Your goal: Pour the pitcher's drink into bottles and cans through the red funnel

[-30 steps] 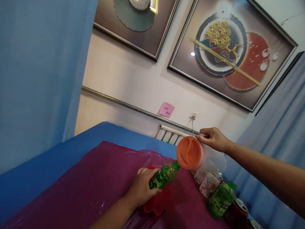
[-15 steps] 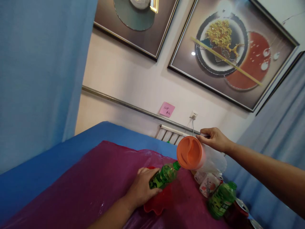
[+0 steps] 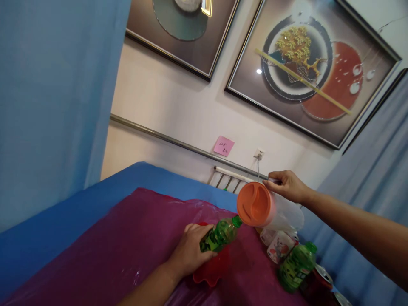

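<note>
Toward six o'clock in the view, the left hand is wrapped around the lower body of a green bottle. The fingers are closed on the label and the thumb is hidden behind it. The bottle leans with its green-capped neck pointing up toward two o'clock, and its base sits over a red bowl that rests on the magenta sheet.

Just beyond the neck, at about three o'clock from it, the right hand holds a pitcher tipped onto its side, with its orange lid facing the camera. The fingers are clamped along the pitcher's upper rear edge. Whether a handle lies under them cannot be told.

The bottle looks like thin, springy plastic with a slick film label, so a hard squeeze would likely dent it. A grip around the mid-body at the label seems the steadiest. The pitcher wall is translucent and probably light and slightly flexible. How full it is cannot be seen, so its weight is uncertain. The rear edge or a handle gives the best control of tilt.

At four o'clock from the bowl stand a small printed carton, a second green bottle and a red can, close together.
</note>
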A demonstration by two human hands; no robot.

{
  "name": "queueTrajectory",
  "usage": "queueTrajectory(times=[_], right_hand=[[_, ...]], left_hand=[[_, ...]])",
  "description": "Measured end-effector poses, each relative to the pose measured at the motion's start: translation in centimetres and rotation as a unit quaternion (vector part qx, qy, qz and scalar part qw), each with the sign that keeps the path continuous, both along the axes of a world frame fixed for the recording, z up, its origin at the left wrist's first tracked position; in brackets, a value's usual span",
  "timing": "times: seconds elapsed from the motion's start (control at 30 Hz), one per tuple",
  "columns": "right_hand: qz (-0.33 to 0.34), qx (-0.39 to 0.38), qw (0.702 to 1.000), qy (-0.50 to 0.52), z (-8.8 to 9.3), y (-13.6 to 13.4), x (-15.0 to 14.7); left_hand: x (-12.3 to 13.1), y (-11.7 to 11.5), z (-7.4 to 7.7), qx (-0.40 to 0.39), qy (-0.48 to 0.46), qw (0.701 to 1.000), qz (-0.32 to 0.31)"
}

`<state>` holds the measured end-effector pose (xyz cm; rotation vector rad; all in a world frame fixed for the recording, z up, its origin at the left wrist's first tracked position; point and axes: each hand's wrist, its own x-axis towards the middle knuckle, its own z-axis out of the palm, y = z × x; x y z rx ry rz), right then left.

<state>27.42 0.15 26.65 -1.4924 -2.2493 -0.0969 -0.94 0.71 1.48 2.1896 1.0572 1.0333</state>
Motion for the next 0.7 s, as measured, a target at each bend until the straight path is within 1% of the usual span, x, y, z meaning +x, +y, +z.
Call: queueTrajectory(times=[0.7], right_hand=[[-0.004,-0.005,1.000,0.000,-0.10,-0.03,0.19]], left_hand=[[0.05,0.10,-0.28,0.003,-0.004,1.000,-0.001]])
